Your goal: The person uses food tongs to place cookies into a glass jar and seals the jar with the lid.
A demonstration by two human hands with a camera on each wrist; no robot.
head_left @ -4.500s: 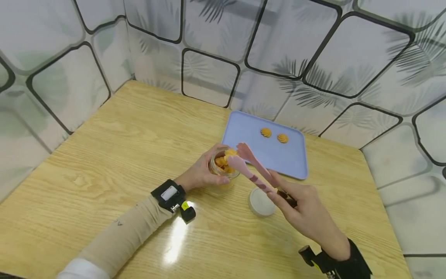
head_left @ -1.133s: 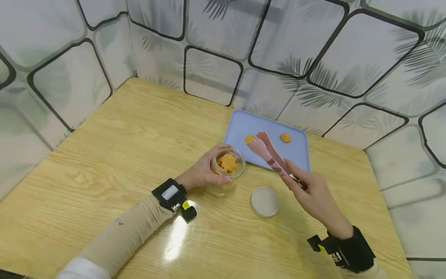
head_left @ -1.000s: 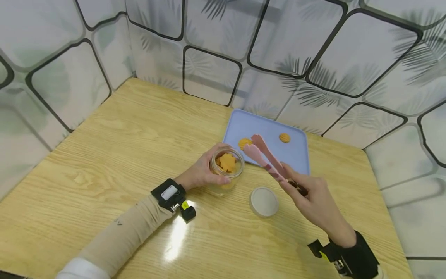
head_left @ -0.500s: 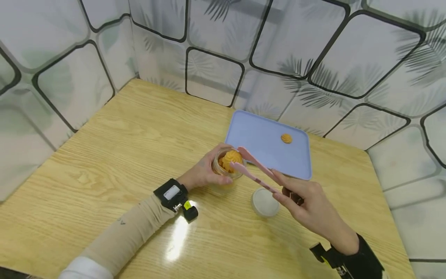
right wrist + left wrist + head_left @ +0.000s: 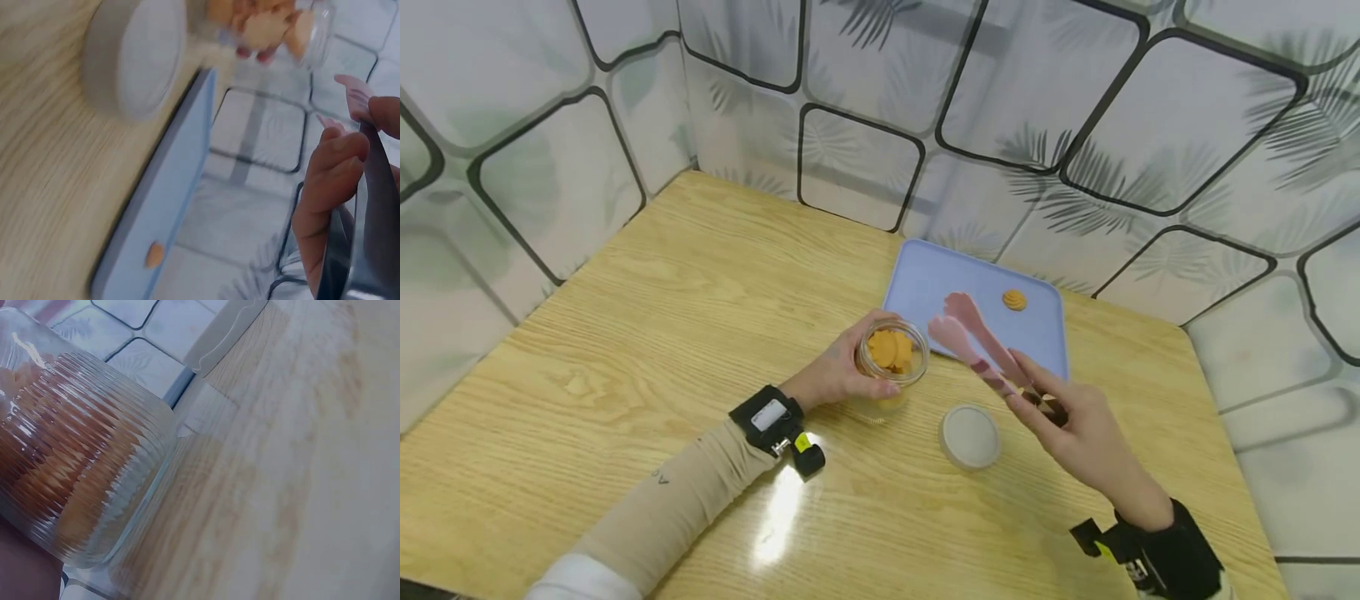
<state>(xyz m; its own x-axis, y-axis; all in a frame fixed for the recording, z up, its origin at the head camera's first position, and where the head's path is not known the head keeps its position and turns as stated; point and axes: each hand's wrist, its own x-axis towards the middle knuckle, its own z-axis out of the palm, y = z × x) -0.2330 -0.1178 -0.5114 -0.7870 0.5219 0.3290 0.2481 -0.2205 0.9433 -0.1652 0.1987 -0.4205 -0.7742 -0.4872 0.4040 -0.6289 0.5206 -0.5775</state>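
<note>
My left hand grips a ribbed glass jar of piped golden cookies, its mouth tilted toward me in the head view. Pink paw-tipped tongs are held in my right hand, thumb and fingers on their two arms. The tong tips stand slightly apart with nothing between them, right of the jar and over the near part of the blue tray. One swirled cookie lies on the tray's right half; the right wrist view shows it too.
A round whitish lid lies on the wooden table between the jar and my right hand. A patterned curtain hangs along the table's back and left edges.
The tongs carried a cookie from the tray to the jar and let it go there. They have since moved back right over the tray, which holds one cookie now instead of two.
</note>
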